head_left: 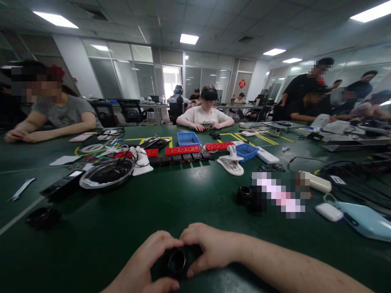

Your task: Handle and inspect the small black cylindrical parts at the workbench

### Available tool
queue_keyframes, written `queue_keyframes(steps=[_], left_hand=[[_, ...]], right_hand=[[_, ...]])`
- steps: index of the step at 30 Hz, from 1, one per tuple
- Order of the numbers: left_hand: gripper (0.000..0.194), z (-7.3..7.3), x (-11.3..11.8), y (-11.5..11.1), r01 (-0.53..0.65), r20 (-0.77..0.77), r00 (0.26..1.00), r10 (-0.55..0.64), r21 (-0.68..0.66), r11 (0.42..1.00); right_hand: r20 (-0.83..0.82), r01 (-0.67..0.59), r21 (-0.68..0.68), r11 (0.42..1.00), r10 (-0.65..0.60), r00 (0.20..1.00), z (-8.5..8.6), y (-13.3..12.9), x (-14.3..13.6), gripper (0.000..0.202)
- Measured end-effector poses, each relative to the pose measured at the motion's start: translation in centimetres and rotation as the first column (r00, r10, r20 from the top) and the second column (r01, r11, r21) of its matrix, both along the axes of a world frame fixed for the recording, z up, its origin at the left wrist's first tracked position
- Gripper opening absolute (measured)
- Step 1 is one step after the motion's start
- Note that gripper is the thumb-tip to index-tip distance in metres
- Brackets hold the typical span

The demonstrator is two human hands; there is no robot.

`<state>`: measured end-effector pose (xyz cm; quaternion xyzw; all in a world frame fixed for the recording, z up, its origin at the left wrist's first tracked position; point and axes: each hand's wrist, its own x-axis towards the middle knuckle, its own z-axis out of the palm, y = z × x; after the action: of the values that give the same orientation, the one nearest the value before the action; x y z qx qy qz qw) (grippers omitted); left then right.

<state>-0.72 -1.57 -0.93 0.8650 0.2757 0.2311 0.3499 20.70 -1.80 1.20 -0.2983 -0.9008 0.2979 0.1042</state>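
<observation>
A black, glossy cylindrical part (pixel 177 262) with a round opening facing me is between my hands, low in the head view. My left hand (pixel 149 260) wraps around its left side, fingertips on top and thumb at the bottom. From the right, my right hand (pixel 207 248) curls over it with the fingers at its top and the thumb at its lower right. Its far side is hidden. A similar black round part (pixel 44 217) lies at the left, and another dark one (pixel 244 194) stands right of the middle.
Red power strips (pixel 182 150), blue trays (pixel 188 138) and a white clip stand (pixel 230 162) lie across the green table (pixel 183 199). At left are a metal dish (pixel 105 183) and a wrench (pixel 21 190); at right, a light blue case (pixel 366 219). Several people sit or stand around.
</observation>
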Motion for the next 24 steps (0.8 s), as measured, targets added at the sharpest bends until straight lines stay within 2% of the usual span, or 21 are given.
queue_keyframes(steps=[6, 9, 13, 16, 19, 21, 24], left_hand=[[0.043, -0.8, 0.0, 0.3, 0.044, 0.039, 0.998, -0.044, -0.001, 0.999], [0.042, -1.1, 0.0, 0.3, 0.058, 0.031, 0.998, -0.056, -0.044, 0.997], [0.037, -0.8, 0.1, -0.2, -0.026, -0.025, 0.999, 0.024, -0.093, 0.995], [0.035, -0.8, 0.2, -0.6, -0.144, -0.076, 0.988, 0.137, -0.093, 0.985], [0.035, -1.4, 0.2, -0.4, -0.207, -0.083, 0.976, 0.200, -0.076, 0.975], [0.034, -1.8, 0.2, -0.1, -0.190, -0.070, 0.980, 0.186, -0.050, 0.981], [0.038, -1.8, 0.1, 0.5, -0.112, -0.026, 0.993, 0.111, -0.024, 0.993]], right_hand=[[-0.006, -0.018, 0.032, 0.999, 0.019, 1.000, -0.6, 0.2, 0.1, 0.031], [0.008, 0.024, 0.062, 0.998, -0.025, 1.000, -0.8, 0.1, -0.1, 0.034], [0.056, 0.174, 0.107, 0.979, -0.180, 0.982, -1.5, -0.6, -0.9, 0.041], [0.111, 0.318, 0.212, 0.924, -0.346, 0.932, -2.3, -1.2, -1.8, 0.047], [0.120, 0.371, 0.329, 0.868, -0.428, 0.896, -2.6, -1.6, -2.2, 0.055], [0.092, 0.373, 0.351, 0.859, -0.428, 0.899, -2.4, -1.5, -2.0, 0.059], [0.073, 0.264, 0.285, 0.921, -0.295, 0.953, -1.7, -1.0, -1.2, 0.056]])
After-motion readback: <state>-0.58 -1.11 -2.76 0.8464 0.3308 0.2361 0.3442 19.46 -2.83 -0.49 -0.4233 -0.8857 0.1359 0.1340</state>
